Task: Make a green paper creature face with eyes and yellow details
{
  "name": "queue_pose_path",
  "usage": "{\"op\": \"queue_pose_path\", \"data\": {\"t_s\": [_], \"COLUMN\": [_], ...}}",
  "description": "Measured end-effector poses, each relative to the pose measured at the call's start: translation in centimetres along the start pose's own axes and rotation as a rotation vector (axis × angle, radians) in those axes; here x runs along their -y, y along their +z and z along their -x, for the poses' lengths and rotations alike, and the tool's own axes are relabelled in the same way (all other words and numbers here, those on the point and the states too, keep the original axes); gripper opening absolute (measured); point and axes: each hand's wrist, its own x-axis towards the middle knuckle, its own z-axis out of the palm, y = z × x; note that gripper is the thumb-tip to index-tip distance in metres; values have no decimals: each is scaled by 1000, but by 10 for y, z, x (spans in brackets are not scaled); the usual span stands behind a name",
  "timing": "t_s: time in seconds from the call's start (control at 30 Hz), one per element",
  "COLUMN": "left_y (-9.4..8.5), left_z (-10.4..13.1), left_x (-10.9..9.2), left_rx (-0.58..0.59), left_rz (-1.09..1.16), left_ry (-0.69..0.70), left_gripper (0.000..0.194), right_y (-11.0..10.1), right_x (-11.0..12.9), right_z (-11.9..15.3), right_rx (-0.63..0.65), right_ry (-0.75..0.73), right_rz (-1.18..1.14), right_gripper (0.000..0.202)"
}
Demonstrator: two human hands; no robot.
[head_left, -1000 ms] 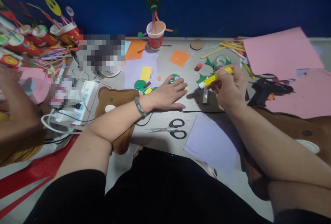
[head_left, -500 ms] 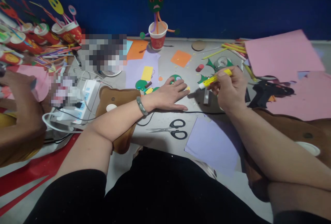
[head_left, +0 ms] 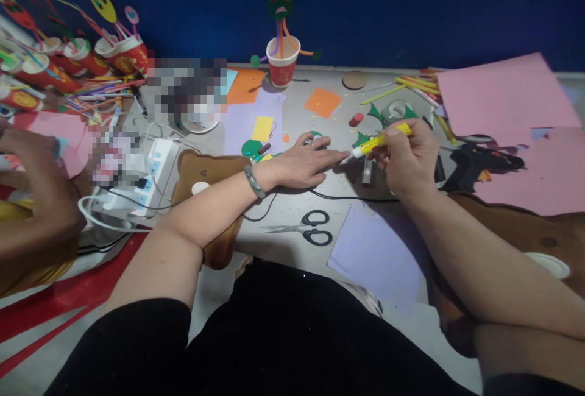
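Observation:
My right hand (head_left: 408, 155) grips a yellow glue stick (head_left: 384, 140), its white tip pointing left and down. My left hand (head_left: 311, 158) is palm down low over the table, fingers stretched out. Its index fingertip meets or nearly meets the tip of the stick. A green paper piece (head_left: 312, 135) shows partly behind the left fingers. A small clear cap (head_left: 367, 172) stands below the stick, and green leaf-like cutouts (head_left: 361, 139) lie just behind it. In front of my hands are black-handled scissors (head_left: 315, 228) and a lilac sheet (head_left: 375, 253).
A red paper cup (head_left: 282, 70) with a green-faced figure stands at the back. A black glue gun (head_left: 479, 164) and pink sheets (head_left: 507, 94) lie right. At left are a white power strip (head_left: 158, 170), cables, several decorated cups (head_left: 132, 55) and another person's arm (head_left: 43, 201).
My left hand has drawn its spread fingers closer together, and its index finger now reaches right to the stick's tip. The right hand keeps its hold, almost still. The view has shifted slightly.

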Motion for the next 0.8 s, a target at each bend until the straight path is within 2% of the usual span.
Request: {"op": "queue_pose_path", "data": {"t_s": [0.2, 0.33, 0.43, 0.67, 0.8], "left_y": [-11, -19, -17, -5, -3], "left_z": [3, 6, 6, 2, 4], "left_x": [2, 11, 16, 21, 24], "left_rx": [-17, -47, -63, -56, -66], "left_rz": [21, -20, -113, -246, -247], "left_ry": [-66, -78, -62, -11, 8], "left_gripper": [75, 57, 44, 52, 54], "right_y": [-6, -7, -7, -5, -3], "right_x": [3, 11, 19, 25, 19], "right_z": [2, 4, 7, 20, 22], "right_rx": [64, 112, 154, 350, 429], "right_ry": [18, 36, 35, -250, -366], "right_rz": [39, 69, 135, 541, 672], "right_gripper": [53, 55, 57, 39, 35]}}
